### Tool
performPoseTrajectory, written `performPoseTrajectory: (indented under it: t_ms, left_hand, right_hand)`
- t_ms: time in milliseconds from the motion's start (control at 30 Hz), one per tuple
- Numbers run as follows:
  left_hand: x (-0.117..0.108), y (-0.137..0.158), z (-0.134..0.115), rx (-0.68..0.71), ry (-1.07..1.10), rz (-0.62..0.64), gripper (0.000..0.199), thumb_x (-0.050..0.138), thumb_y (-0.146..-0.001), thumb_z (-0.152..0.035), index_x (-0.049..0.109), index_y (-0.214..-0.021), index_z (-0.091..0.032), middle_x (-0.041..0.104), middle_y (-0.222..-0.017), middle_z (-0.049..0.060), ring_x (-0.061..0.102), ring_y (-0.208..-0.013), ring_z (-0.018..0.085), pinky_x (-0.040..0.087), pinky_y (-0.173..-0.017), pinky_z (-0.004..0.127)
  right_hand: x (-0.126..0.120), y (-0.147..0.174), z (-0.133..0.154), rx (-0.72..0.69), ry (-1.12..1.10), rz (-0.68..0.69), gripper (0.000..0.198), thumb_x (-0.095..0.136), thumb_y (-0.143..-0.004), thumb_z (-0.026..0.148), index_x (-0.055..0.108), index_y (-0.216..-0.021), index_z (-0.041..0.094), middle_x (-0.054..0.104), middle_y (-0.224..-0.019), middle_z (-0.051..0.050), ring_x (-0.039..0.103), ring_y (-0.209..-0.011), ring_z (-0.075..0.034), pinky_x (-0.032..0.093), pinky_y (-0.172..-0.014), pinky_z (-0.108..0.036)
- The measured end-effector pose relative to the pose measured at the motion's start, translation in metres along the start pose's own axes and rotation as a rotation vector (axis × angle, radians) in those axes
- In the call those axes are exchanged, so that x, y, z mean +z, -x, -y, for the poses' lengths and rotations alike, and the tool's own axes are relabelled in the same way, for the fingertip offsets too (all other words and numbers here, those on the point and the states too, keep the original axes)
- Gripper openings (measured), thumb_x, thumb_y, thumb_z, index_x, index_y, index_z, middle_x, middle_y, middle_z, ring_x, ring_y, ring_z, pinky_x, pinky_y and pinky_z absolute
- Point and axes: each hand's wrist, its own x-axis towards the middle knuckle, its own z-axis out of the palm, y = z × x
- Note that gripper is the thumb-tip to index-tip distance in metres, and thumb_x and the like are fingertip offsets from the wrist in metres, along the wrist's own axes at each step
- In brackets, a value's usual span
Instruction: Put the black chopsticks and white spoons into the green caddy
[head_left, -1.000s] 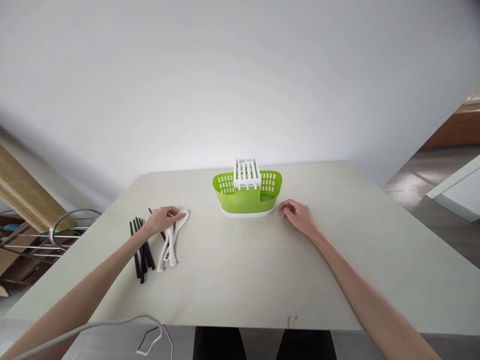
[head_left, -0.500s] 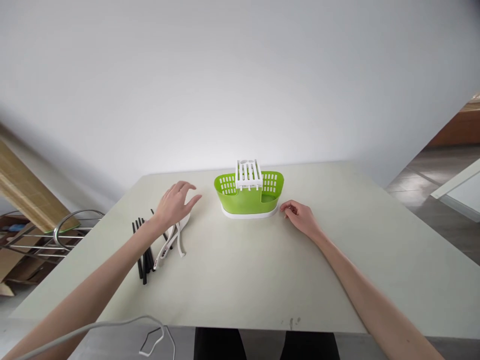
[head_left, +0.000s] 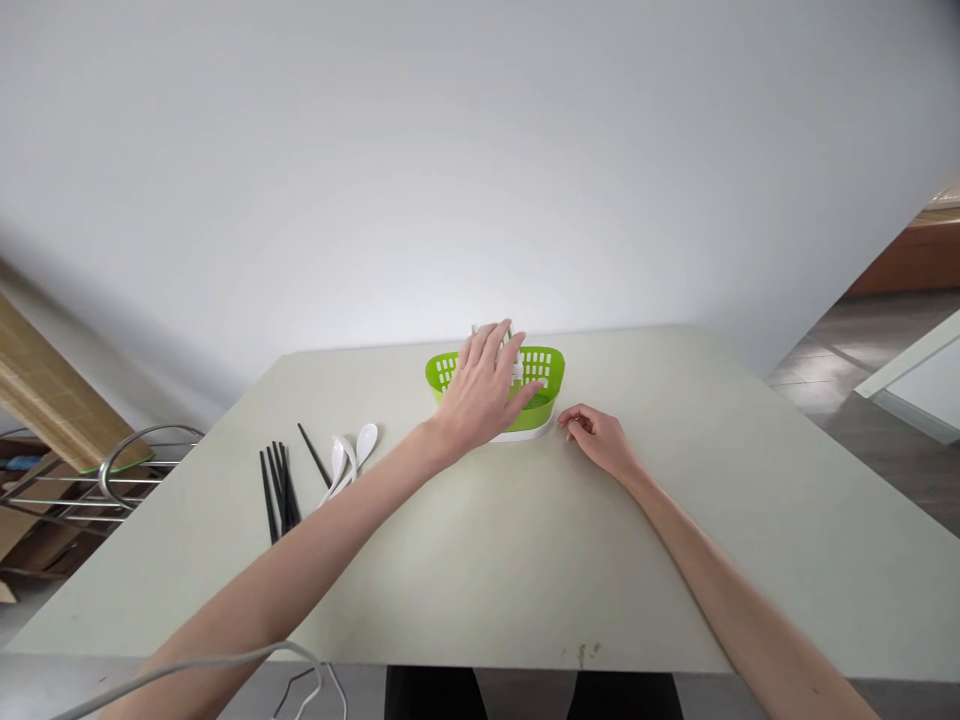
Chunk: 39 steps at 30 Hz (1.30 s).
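Note:
My left hand point(head_left: 480, 395) is over the green slotted basket point(head_left: 547, 365), its fingers stretched out and the thumb apart. It covers most of the white slatted rack on top; a small white piece point(head_left: 517, 372) shows beside the fingers. Whether the palm touches the rack is hidden. My right hand point(head_left: 596, 437) rests on the table with its fingers loosely curled, nothing visible in them. Its fingertips lie close by the right end of the basket's white base point(head_left: 529, 433).
Left of the basket lie several black chopsticks point(head_left: 279, 485) and white spoons point(head_left: 366, 443), partly behind my left forearm. A pale cable point(head_left: 225, 658) crosses that forearm. The table point(head_left: 510, 560) backs onto a white wall; a metal rack point(head_left: 112, 480) stands off its left side.
My left hand has moved right, from above the spoons to over the basket and its white rack. The spoons' bowls are uncovered now. My right hand has stayed in place.

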Motion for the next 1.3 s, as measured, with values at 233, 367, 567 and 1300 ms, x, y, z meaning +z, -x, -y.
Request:
performPoseTrajectory:
  t_ms: [233,367,567,1300]
  left_hand:
    - [0.014,0.008,0.028,0.004,-0.031,0.04,0.052,0.039,-0.109,-0.043,0.052,-0.149,-0.011,0.056,-0.155,0.021,0.049,-0.148,0.033,0.04,-0.122,0.052]
    - [0.003,0.014,0.058,-0.023,-0.063,0.051,0.051,0.039,-0.108,-0.041,0.055,-0.148,-0.013,0.058,-0.155,0.017,0.051,-0.147,0.032,0.04,-0.122,0.05]
    - [-0.023,0.033,0.115,-0.157,-0.13,0.115,0.051,0.04,-0.106,-0.039,0.053,-0.149,-0.015,0.06,-0.153,0.015,0.05,-0.147,0.03,0.038,-0.122,0.049]
    - [-0.095,0.093,0.206,-0.524,-0.329,0.183,0.053,0.039,-0.098,-0.032,0.051,-0.146,-0.013,0.055,-0.156,0.017,0.051,-0.143,0.036,0.036,-0.119,0.052]
  right_hand:
    - [0.0,0.0,0.003,0.029,0.014,0.006,0.022,0.051,-0.087,0.029,0.072,-0.091,0.025,0.075,-0.083,0.0,0.07,-0.074,-0.018,0.051,-0.072,-0.029]
    - [0.0,0.001,0.005,0.036,0.032,0.001,0.022,0.051,-0.087,0.029,0.072,-0.089,0.025,0.073,-0.078,0.0,0.068,-0.071,-0.018,0.05,-0.071,-0.029]
    - [0.0,0.001,0.008,0.031,0.034,0.002,0.023,0.05,-0.087,0.03,0.072,-0.088,0.025,0.073,-0.078,-0.001,0.067,-0.069,-0.019,0.049,-0.067,-0.029]
    - [0.001,0.001,0.004,0.02,0.024,0.007,0.023,0.05,-0.087,0.032,0.072,-0.091,0.026,0.074,-0.079,-0.001,0.068,-0.071,-0.019,0.05,-0.067,-0.03]
